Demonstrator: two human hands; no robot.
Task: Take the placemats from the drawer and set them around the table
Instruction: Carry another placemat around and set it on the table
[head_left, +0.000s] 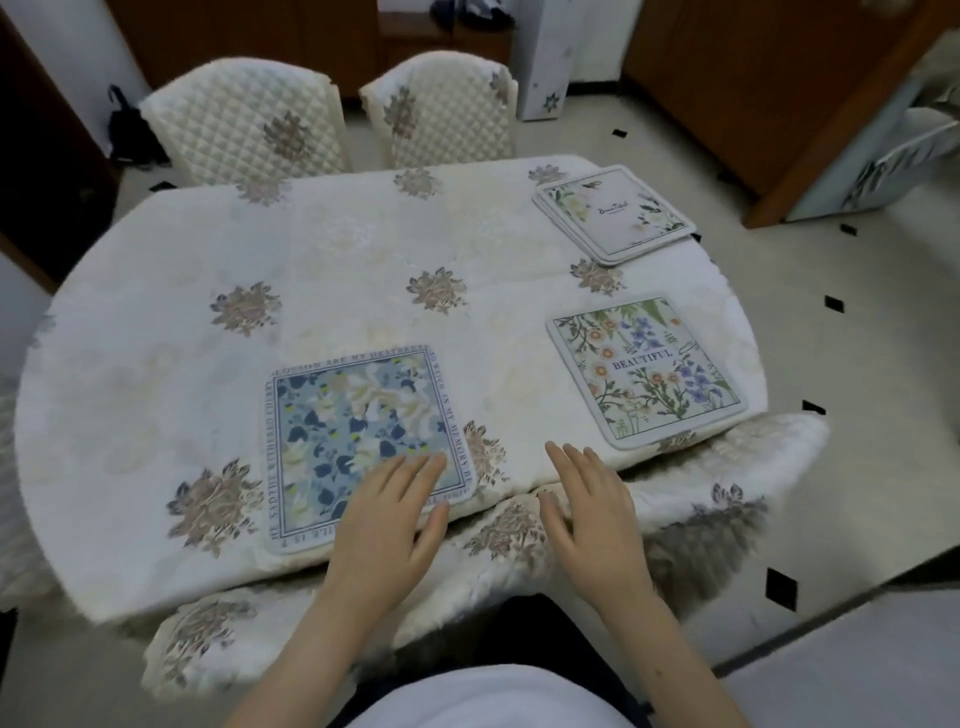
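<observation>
My left hand (387, 512) lies flat on the blue placemat (363, 441), fingers straight and together, resting on its near right corner; the thumb sticks out to the right, over the mat's edge and onto the cloth. I am pressing on it, not gripping it. This mat sits near the front edge of the bench (156, 364), a little left of my body, turned slightly askew, with a band of lettering round its border and pale and dark blue flowers inside.

Just to the right, my right hand (592, 512) is held slack with the fingers stretched out toward the far side. It has nothing in it and lies at the front edge of the bench, where the quilted white tablecloth (337, 270) folds down. It is apart from both mats: the blue one is to its left, past a strip of bare cloth, and the BEAUTIFUL placemat (647, 369) lies beyond and to the right of my fingertips, near but not touching.

That second mat shows orange and purple flowers with green stems, and sits close to the right rim of the bench. Farther back on the same side, by the far right corner, rests a small stack of placemats (615, 213), the top one pale with white flowers and a line of script I cannot read. Two quilted chairs (244, 130) stand behind the far edge.
</observation>
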